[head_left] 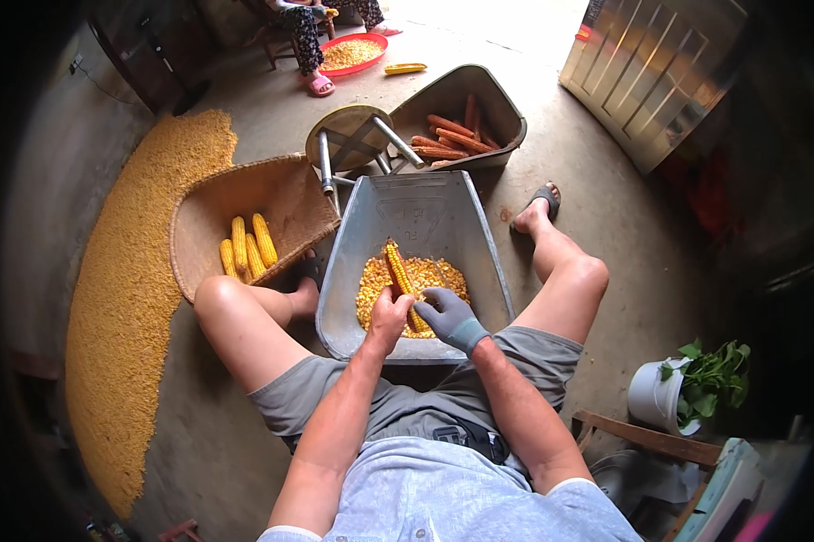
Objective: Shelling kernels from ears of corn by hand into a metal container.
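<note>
Four corn ears [247, 247] lying in one woven basket [210, 203], two metal dustpans [416, 212] sitting ahead, five stripped cobs [449, 137] resting inside the farther one

The metal pan [416, 217] sits between the person's knees, holding loose kernels [371, 280] and one cob [400, 271]. The woven basket [285, 194] with cobs lies to its left. Beyond it stands a stool [348, 135]; behind that, a second pan [497, 108] apparently holds stripped cobs.
</note>
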`<state>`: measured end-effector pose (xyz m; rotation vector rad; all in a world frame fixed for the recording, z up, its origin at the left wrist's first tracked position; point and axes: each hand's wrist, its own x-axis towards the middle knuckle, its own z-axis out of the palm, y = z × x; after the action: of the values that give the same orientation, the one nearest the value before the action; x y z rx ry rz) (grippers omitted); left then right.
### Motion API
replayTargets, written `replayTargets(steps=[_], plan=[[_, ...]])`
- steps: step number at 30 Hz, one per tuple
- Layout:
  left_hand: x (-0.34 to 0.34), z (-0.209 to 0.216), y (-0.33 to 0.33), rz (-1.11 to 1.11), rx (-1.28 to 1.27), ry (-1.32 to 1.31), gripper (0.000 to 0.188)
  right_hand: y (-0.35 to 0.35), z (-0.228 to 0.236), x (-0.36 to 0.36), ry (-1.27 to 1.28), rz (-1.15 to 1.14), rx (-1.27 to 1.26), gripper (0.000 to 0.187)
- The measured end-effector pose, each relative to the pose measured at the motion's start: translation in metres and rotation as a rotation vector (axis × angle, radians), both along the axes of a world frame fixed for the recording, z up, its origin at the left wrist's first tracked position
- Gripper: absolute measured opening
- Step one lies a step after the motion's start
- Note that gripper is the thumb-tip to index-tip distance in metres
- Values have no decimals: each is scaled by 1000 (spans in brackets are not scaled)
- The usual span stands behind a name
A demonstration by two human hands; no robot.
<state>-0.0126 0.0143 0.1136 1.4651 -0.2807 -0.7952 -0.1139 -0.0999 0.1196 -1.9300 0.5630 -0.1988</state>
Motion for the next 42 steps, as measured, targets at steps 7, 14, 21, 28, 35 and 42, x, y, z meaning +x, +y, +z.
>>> replayTargets(steps=[7, 14, 21, 28, 35, 42], plan=[[-6, -24, 4, -55, 62, -243, 33, -10, 6, 13, -243, -291, 372, 34], [-26, -11, -1, -152, 227, -472, 36, -24, 4, 20, -49, -440, 178, 53], [-40, 11, -6, -207, 261, -612, 36, -28, -10, 23, -70, -456, -151, 46], [-39, -1, -6, -160, 111, -425, 31, -15, -13, 30, -55, -545, -176, 39], [-38, 10, -6, -170, 213, -480, 30, -21, -4, 27, -25, -418, -116, 52], [-39, 1, -6, -164, 209, -534, 33, -20, 3, 27, 149, -274, -328, 50]])
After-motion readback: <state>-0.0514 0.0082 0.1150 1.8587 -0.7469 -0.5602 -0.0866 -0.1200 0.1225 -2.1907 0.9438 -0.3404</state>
